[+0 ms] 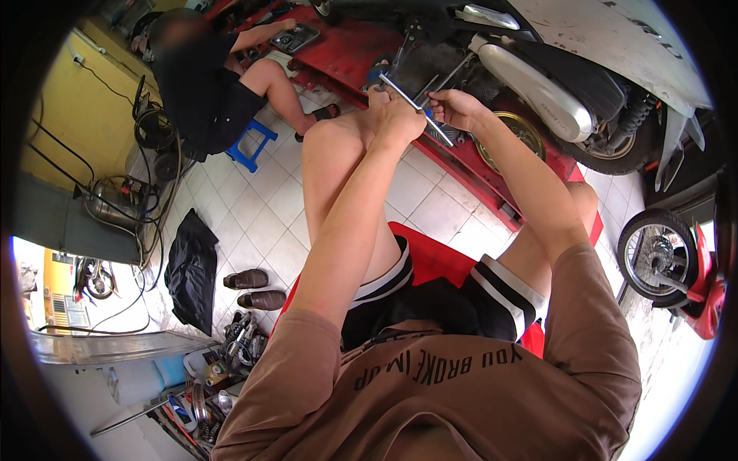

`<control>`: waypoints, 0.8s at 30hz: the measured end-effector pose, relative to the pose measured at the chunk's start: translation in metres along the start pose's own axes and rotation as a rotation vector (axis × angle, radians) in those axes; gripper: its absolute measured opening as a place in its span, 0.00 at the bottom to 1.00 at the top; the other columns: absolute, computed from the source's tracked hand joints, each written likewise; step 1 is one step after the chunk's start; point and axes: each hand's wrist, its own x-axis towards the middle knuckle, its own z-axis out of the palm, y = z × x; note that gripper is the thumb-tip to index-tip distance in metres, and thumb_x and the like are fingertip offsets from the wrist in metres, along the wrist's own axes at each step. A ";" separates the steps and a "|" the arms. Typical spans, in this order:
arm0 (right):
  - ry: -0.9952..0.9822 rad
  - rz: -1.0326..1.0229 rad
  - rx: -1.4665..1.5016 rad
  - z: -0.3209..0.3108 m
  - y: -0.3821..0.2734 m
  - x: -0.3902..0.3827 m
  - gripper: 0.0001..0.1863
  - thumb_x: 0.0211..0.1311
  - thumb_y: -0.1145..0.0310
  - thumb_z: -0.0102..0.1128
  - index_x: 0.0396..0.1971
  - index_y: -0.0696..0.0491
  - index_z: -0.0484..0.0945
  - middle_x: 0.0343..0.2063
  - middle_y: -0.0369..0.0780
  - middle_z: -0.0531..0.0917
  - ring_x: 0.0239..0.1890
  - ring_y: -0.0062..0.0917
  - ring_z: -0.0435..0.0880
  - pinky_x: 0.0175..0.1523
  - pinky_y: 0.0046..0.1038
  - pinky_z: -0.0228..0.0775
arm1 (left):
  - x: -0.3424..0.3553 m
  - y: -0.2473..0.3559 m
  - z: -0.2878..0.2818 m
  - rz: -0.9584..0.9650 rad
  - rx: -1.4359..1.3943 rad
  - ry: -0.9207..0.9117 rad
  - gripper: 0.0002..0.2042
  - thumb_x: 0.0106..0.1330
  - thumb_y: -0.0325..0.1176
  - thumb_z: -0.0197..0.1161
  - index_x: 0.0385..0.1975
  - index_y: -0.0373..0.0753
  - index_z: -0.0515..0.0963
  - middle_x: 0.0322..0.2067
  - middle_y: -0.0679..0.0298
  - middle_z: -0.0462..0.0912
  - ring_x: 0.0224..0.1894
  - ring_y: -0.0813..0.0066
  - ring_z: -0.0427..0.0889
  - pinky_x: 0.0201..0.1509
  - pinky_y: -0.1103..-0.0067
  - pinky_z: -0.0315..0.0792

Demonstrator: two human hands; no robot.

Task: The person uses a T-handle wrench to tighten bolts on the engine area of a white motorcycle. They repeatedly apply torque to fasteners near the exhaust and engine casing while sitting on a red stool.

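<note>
My left hand is closed round a long, straight silver metal bar, which slants down to the right past my fingers. Close beside it, my right hand has its thumb and fingers drawn together in a pinch. A small blue piece shows between the two hands, next to the bar; what my right fingers hold is too small to make out. Just beyond both hands is the underside of a motorcycle, with its silver-and-black exhaust muffler to the right.
The motorcycle stands on a red lift platform, where a gold wheel rim lies. At the left, another person sits on a blue stool beside a parts tray. Brown shoes and a black sheet lie on the tiles.
</note>
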 end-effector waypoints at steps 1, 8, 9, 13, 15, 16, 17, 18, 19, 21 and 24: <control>-0.002 -0.007 0.005 0.003 0.001 0.001 0.04 0.64 0.74 0.50 0.37 0.57 0.73 0.20 0.32 0.70 0.21 0.16 0.64 0.28 0.19 0.61 | 0.005 -0.005 0.002 0.010 -0.058 0.008 0.36 0.56 0.40 0.63 0.60 0.25 0.56 0.46 0.49 0.79 0.48 0.57 0.79 0.51 0.69 0.73; 0.046 0.002 -0.015 0.000 -0.005 -0.004 0.04 0.64 0.74 0.50 0.35 0.57 0.73 0.20 0.32 0.69 0.21 0.17 0.64 0.27 0.19 0.60 | 0.002 -0.001 -0.024 0.170 -0.305 -0.233 0.38 0.52 0.40 0.68 0.60 0.25 0.62 0.34 0.57 0.84 0.41 0.66 0.82 0.47 0.76 0.72; 0.029 -0.012 -0.026 0.000 -0.004 -0.005 0.04 0.64 0.74 0.50 0.35 0.56 0.73 0.20 0.32 0.69 0.21 0.17 0.63 0.27 0.19 0.60 | -0.002 -0.003 -0.019 0.317 -0.237 -0.149 0.35 0.54 0.41 0.67 0.62 0.34 0.64 0.35 0.58 0.84 0.38 0.68 0.81 0.45 0.79 0.72; 0.005 -0.007 -0.025 0.004 -0.008 -0.004 0.03 0.64 0.74 0.51 0.35 0.56 0.73 0.20 0.32 0.69 0.21 0.17 0.63 0.27 0.19 0.60 | 0.000 -0.004 0.004 0.404 -0.138 -0.559 0.32 0.59 0.44 0.62 0.65 0.51 0.62 0.37 0.57 0.83 0.34 0.69 0.81 0.41 0.78 0.73; 0.009 0.000 0.018 -0.005 -0.007 -0.005 0.03 0.64 0.74 0.51 0.34 0.56 0.73 0.20 0.32 0.69 0.21 0.16 0.63 0.28 0.19 0.60 | -0.009 0.019 -0.009 0.167 0.035 -0.764 0.34 0.58 0.45 0.62 0.66 0.51 0.60 0.47 0.57 0.79 0.42 0.68 0.81 0.49 0.76 0.73; 0.015 -0.006 0.027 -0.008 -0.007 -0.006 0.03 0.64 0.74 0.52 0.34 0.56 0.73 0.20 0.32 0.69 0.21 0.17 0.63 0.28 0.19 0.60 | -0.012 0.027 -0.014 0.046 0.126 -0.862 0.34 0.57 0.45 0.61 0.66 0.51 0.59 0.52 0.57 0.78 0.46 0.68 0.81 0.52 0.74 0.73; 0.009 -0.013 0.031 -0.005 -0.007 -0.005 0.03 0.63 0.74 0.52 0.34 0.56 0.73 0.21 0.32 0.69 0.22 0.17 0.63 0.28 0.19 0.60 | -0.006 0.022 -0.008 0.018 0.220 -0.837 0.33 0.59 0.41 0.58 0.67 0.52 0.59 0.54 0.59 0.76 0.54 0.69 0.78 0.56 0.75 0.71; 0.002 -0.017 0.036 -0.003 -0.007 -0.003 0.03 0.63 0.74 0.53 0.34 0.56 0.73 0.21 0.32 0.69 0.22 0.17 0.63 0.28 0.19 0.60 | 0.002 0.014 0.003 -0.021 0.249 -0.788 0.32 0.59 0.40 0.57 0.67 0.52 0.58 0.55 0.60 0.76 0.55 0.69 0.77 0.55 0.75 0.71; -0.010 -0.021 0.026 -0.002 -0.007 -0.001 0.02 0.63 0.74 0.53 0.33 0.56 0.73 0.21 0.32 0.70 0.22 0.17 0.63 0.28 0.19 0.60 | 0.009 0.007 0.013 -0.060 0.277 -0.738 0.32 0.60 0.39 0.56 0.67 0.52 0.58 0.56 0.61 0.75 0.55 0.68 0.76 0.55 0.75 0.71; -0.029 -0.029 0.010 0.002 -0.007 0.000 0.02 0.63 0.73 0.53 0.32 0.55 0.73 0.20 0.32 0.70 0.22 0.17 0.64 0.28 0.19 0.60 | 0.018 -0.003 0.021 -0.150 0.291 -0.681 0.32 0.60 0.38 0.55 0.67 0.47 0.58 0.58 0.61 0.72 0.57 0.66 0.75 0.56 0.75 0.71; 0.149 -0.054 -0.055 0.016 -0.005 -0.012 0.03 0.63 0.73 0.53 0.29 0.54 0.73 0.20 0.31 0.70 0.21 0.16 0.64 0.27 0.19 0.60 | 0.022 -0.002 0.013 -0.323 0.225 -0.660 0.32 0.61 0.41 0.56 0.65 0.38 0.58 0.61 0.57 0.68 0.58 0.62 0.74 0.58 0.73 0.69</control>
